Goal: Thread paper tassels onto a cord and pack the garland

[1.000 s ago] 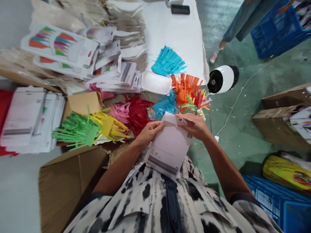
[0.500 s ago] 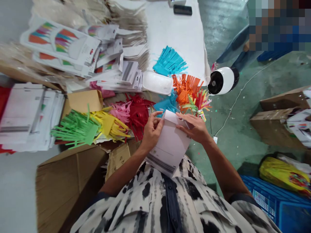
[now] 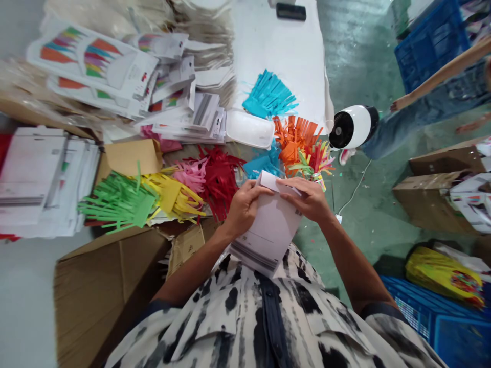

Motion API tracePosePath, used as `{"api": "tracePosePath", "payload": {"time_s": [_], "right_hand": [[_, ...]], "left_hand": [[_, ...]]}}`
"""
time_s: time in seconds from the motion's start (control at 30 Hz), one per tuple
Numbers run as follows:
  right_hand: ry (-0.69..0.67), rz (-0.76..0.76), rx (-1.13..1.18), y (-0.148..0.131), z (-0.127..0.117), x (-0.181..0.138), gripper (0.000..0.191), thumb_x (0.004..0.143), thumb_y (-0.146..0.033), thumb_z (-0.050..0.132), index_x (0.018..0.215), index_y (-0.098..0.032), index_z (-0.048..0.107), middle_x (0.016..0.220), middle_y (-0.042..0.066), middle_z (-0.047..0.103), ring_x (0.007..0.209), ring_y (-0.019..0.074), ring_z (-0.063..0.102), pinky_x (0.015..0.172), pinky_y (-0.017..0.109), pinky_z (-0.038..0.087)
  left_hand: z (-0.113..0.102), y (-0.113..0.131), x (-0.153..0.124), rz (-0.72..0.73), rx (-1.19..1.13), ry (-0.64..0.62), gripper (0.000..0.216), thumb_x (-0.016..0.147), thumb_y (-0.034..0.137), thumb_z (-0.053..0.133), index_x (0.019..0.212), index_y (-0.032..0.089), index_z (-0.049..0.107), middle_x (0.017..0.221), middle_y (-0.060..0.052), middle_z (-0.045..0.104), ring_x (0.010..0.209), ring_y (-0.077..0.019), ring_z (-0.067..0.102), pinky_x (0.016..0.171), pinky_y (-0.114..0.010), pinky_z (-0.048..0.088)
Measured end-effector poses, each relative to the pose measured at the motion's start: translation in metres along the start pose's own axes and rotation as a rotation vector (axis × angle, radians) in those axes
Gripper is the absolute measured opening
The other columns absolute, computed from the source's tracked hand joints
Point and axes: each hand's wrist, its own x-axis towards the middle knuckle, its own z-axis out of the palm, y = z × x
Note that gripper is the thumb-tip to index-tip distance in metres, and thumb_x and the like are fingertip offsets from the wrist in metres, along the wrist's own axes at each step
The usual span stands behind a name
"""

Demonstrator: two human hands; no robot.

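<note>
Against my body I hold a white printed paper packet (image 3: 268, 230), its top flap (image 3: 270, 180) bent up. My left hand (image 3: 245, 207) grips the packet's left edge, the thumb lying across the face below the flap. On the opposite side my right hand (image 3: 307, 199) pinches the flap's right end and upper edge. Just beyond the packet lie fringed tissue-paper bundles: blue (image 3: 263, 166), dark red (image 3: 218, 179), orange (image 3: 295, 138) and a multicoloured one (image 3: 316, 163). The packet's back and some fingertips are hidden.
Pink, yellow (image 3: 172, 197) and green (image 3: 118, 199) tassels lie to the left, near stacked printed packets (image 3: 34, 168). A white tray (image 3: 249, 129), a turquoise tassel (image 3: 270, 94) and a fan (image 3: 353, 127) are ahead. Another person's arm (image 3: 441, 76), cartons and blue crates (image 3: 460, 327) are at right.
My left thumb has moved right across the packet, below the flap. My right hand stays at the flap with little movement. The other person at the right has shifted, showing an arm and leg.
</note>
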Motion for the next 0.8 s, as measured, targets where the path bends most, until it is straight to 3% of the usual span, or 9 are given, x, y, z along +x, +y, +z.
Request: {"api": "tracePosePath", "payload": {"time_s": [0.2,0.37,0.43,0.5,0.6,0.8], "right_hand": [[0.010,-0.012,-0.093,-0.004,0.002,-0.001,0.034,0.100,-0.039,0.064,0.132,-0.033,0.073,0.127,0.004,0.078,0.113,0.0235,0.074,0.101,0.043,0.061],[-0.037,0.032,-0.070,0.003,-0.003,0.019,0.031,0.101,-0.042,0.062,0.127,-0.034,0.076,0.125,0.002,0.079,0.112,0.0221,0.074,0.100,0.040,0.060],[-0.078,0.079,-0.024,0.013,-0.003,0.027,0.031,0.100,-0.046,0.063,0.122,-0.031,0.079,0.120,0.002,0.080,0.106,0.0216,0.075,0.094,0.036,0.060],[-0.114,0.131,0.041,0.024,0.000,0.031,0.034,0.099,-0.048,0.064,0.119,-0.028,0.081,0.115,0.004,0.082,0.097,0.0203,0.076,0.085,0.032,0.060],[-0.125,0.213,0.137,0.037,0.010,0.028,0.039,0.097,-0.050,0.065,0.121,-0.024,0.080,0.112,0.006,0.082,0.086,0.0173,0.073,0.070,0.027,0.056],[-0.160,0.221,0.171,0.037,0.021,0.022,0.037,0.096,-0.050,0.067,0.120,-0.025,0.081,0.111,0.007,0.081,0.089,0.0168,0.071,0.068,0.026,0.052]], "left_hand": [[-0.019,-0.004,0.002,-0.225,-0.236,-0.067,0.027,0.096,0.033,0.057,0.102,0.019,0.079,0.104,-0.006,0.073,0.092,-0.0203,0.063,0.082,-0.031,0.050],[-0.010,-0.026,0.002,-0.355,-0.391,-0.022,0.029,0.095,0.038,0.059,0.107,0.020,0.078,0.100,-0.004,0.071,0.081,-0.0171,0.061,0.071,-0.027,0.050],[-0.002,-0.034,0.005,-0.338,-0.344,-0.034,0.031,0.096,0.034,0.054,0.112,0.021,0.077,0.105,-0.005,0.070,0.090,-0.0195,0.064,0.080,-0.031,0.054],[0.004,-0.039,0.006,-0.263,-0.213,-0.027,0.032,0.094,0.028,0.054,0.114,0.022,0.078,0.116,-0.008,0.067,0.108,-0.0232,0.064,0.098,-0.039,0.055],[0.011,-0.040,0.002,-0.134,0.003,0.044,0.029,0.091,0.024,0.062,0.114,0.024,0.079,0.138,-0.010,0.054,0.133,-0.0268,0.055,0.120,-0.047,0.043],[0.020,-0.037,-0.012,-0.064,0.232,0.061,0.032,0.088,0.032,0.079,0.120,0.029,0.079,0.153,-0.009,0.039,0.145,-0.0324,0.044,0.126,-0.055,0.037]]}}
